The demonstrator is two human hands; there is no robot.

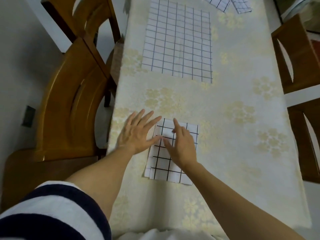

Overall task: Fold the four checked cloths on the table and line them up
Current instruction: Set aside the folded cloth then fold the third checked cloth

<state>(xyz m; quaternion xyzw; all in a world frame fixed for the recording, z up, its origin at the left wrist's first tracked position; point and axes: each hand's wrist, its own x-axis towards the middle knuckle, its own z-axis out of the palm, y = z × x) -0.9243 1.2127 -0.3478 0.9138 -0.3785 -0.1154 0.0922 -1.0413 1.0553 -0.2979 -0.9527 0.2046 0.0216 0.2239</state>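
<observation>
A folded white cloth with black checks (166, 163) lies near the table's front edge. My left hand (136, 132) lies flat with spread fingers at the cloth's left edge, its thumb on the fabric. My right hand (181, 144) rests on top of the cloth, index finger stretched forward, the other fingers partly bent. Farther back a larger white cloth with blue checks (178, 40) lies spread flat. Two more checked cloths (217, 2) (241, 5) show at the top edge, cut off by the frame.
The table carries a cream cloth with a pale flower pattern (233, 118). Wooden chairs stand at the left (69, 110) and at the right (301, 54) (308, 142). My striped sleeve (52, 213) fills the lower left corner.
</observation>
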